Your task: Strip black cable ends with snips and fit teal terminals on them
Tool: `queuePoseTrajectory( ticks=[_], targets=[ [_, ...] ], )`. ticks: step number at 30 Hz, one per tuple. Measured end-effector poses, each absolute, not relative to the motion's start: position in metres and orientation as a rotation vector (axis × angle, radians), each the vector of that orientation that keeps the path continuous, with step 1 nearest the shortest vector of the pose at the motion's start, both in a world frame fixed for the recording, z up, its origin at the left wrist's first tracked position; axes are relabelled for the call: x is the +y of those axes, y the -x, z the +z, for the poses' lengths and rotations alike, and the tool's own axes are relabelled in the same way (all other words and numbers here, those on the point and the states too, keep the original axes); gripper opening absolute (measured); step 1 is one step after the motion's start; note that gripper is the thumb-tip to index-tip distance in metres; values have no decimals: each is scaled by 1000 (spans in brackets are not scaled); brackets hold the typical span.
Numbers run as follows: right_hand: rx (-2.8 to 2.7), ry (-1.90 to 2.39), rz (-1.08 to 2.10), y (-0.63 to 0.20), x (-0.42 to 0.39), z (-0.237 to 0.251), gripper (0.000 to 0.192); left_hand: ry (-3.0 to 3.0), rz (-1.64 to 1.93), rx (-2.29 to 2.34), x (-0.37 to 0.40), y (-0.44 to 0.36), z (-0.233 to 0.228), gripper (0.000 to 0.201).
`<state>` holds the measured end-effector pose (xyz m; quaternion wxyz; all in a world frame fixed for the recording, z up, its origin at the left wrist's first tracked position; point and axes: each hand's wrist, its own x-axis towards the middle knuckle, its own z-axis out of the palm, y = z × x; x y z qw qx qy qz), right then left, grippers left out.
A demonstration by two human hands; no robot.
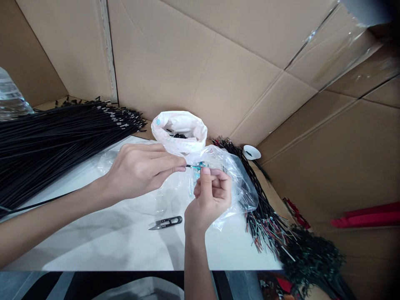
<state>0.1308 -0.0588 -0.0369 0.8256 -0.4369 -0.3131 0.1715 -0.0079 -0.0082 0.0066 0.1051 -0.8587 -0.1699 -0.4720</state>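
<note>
My left hand (140, 168) pinches the end of a thin black cable (31, 206) that trails off to the left across the white table (125, 246). My right hand (210, 196) holds a small blue part (198, 167) right at the cable's tip, over a clear plastic bag (240, 183). The two hands meet at the cable end. A white bag (181, 131) with small black pieces inside stands just behind them.
A large bundle of black cables (56, 137) lies at the left. Thread snips (166, 223) lie on the table near my right wrist. Finished cables with coloured ends (265, 221) pile up at the right by a small white cup (251, 152). Cardboard walls (218, 62) surround the table.
</note>
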Motion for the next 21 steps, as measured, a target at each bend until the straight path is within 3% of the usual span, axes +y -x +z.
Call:
queuePoseTrajectory(
  ticks=[4, 12, 21],
  targets=[
    [-623, 810, 691, -131, -58, -37, 19, 2570, -1402, -573, -8, 10, 7, 10],
    [-700, 574, 894, -141, -52, -39, 22, 2840, -1657, -754, -11, 9, 16, 6],
    [-793, 391, 1155, -143, -55, -36, 28, 3288, -1681, -1029, -14, 11, 27, 5]
  ],
)
